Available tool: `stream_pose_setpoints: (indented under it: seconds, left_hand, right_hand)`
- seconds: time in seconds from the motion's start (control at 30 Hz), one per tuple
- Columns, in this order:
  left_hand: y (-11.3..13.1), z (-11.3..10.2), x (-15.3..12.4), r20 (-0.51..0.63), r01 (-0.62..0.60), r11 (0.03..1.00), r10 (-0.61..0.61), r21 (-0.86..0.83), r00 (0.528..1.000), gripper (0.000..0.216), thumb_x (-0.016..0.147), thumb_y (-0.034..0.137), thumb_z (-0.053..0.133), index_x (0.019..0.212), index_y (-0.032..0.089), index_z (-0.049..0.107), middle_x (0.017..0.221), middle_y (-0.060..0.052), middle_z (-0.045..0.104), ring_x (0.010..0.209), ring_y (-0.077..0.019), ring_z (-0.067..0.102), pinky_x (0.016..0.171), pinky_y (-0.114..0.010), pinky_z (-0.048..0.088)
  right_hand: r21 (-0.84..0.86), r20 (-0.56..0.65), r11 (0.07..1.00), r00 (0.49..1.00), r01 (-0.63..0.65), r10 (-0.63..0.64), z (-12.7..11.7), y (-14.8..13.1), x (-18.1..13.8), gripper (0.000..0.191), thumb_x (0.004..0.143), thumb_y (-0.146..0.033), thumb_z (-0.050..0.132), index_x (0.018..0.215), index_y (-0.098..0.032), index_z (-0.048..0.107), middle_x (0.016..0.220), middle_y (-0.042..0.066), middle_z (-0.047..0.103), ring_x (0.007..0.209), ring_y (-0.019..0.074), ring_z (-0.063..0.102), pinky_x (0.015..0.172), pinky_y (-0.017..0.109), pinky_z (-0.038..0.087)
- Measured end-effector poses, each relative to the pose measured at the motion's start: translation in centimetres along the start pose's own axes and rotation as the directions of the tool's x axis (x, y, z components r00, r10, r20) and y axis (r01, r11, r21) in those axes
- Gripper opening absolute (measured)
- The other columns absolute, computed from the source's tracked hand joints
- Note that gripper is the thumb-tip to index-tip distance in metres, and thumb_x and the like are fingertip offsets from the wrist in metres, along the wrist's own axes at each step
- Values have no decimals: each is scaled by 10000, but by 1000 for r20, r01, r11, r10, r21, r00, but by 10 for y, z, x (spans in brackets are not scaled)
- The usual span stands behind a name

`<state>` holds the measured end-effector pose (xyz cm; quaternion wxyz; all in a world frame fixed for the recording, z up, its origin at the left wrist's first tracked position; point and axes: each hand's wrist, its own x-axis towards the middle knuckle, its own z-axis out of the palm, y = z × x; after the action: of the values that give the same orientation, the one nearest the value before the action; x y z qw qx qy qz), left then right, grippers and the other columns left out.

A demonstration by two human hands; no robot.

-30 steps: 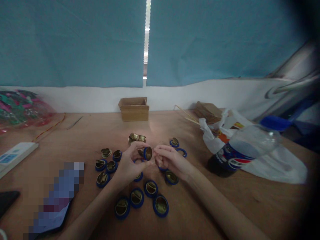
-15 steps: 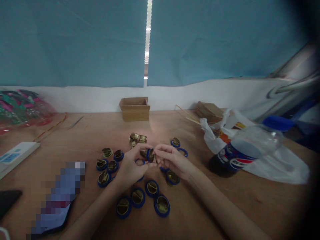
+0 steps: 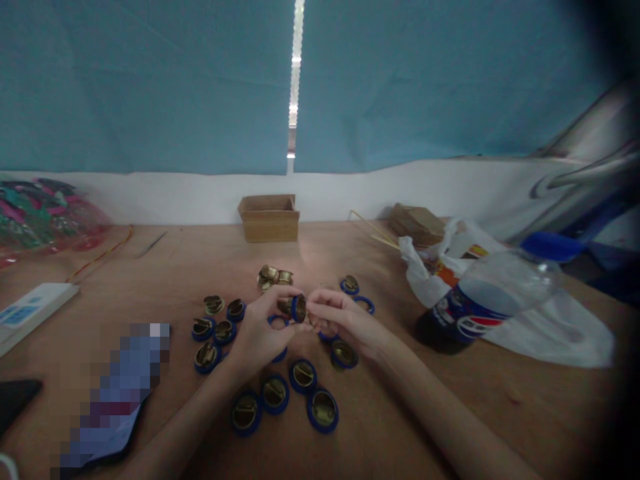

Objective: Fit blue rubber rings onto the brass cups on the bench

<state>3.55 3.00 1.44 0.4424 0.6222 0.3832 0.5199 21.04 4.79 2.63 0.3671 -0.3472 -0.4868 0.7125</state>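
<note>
In the middle of the table, a round brass piece with a blue ring is gripped upright between the thumb and fingers of my left hand. From the other side, my right hand has its fingers pinched together at the piece's right edge; what lies between those fingertips is partly hidden. Around both hands lie several similar blue-ringed brass pieces, hollow side up, with a bar across some of them. A bare blue ring rests right of my right hand. Behind my hands is a small pile of brass parts without rings.
A cardboard box stands at the back. On the right are a cola bottle, a white plastic bag and stacked cardboard. To the left lie a phone, a white power strip and bagged colourful items.
The held piece has turned a little, so more of its brass opening shows. My right fingertips have drawn slightly back from its face to its edge.
</note>
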Motion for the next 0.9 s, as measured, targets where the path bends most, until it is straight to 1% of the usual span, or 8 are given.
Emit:
stream_pose_setpoints:
  seconds: [0.17,0.33,0.5,0.7,0.83,0.9]
  left_hand:
    - [0,-1,0,-11,-18,997,19,77,1000,401,625,120,774,987,217,630,907,-33,670,816,-195,630,749,-284,480]
    - [-2,-2,-1,-1,-17,992,17,128,1000,402,626,133,778,992,219,636,942,-43,675,854,-209,631,775,-298,481]
    - [-1,-2,-1,11,-22,983,20,185,1000,402,636,157,777,1004,213,624,941,-45,680,867,-210,637,780,-302,491]
    - [-6,-1,1,19,-98,957,97,273,995,394,651,125,751,1004,207,596,957,-35,672,867,-194,646,773,-305,514]
    - [-10,-1,0,29,-121,947,118,298,993,397,669,143,750,1023,214,585,947,-32,674,854,-188,654,749,-292,529]
    - [-10,-2,-1,26,-137,941,136,310,990,399,667,141,752,1025,214,589,953,-31,672,846,-183,654,751,-289,532]
  right_hand:
    - [-40,19,999,1000,-19,20,0,0,-1,201,749,-335,716,737,-156,624,633,-22,597,539,64,491,492,193,315]
    - [-28,35,999,999,-28,29,-1,1,0,229,758,-357,703,713,-157,600,615,-31,559,528,65,460,513,210,326]
    - [-70,32,997,999,-32,34,-2,1,0,217,774,-352,687,730,-160,596,614,-25,569,524,67,456,464,201,273]
    - [-68,35,996,998,-52,55,-2,2,0,225,735,-349,720,744,-164,592,640,-24,568,560,76,490,492,196,323]
    - [-75,38,995,997,-60,63,-2,3,1,215,742,-346,713,750,-168,593,691,-7,604,572,78,498,508,200,343]
    - [-71,33,996,997,-61,63,-1,3,1,213,748,-347,709,746,-166,596,683,-7,607,561,76,495,504,199,342]
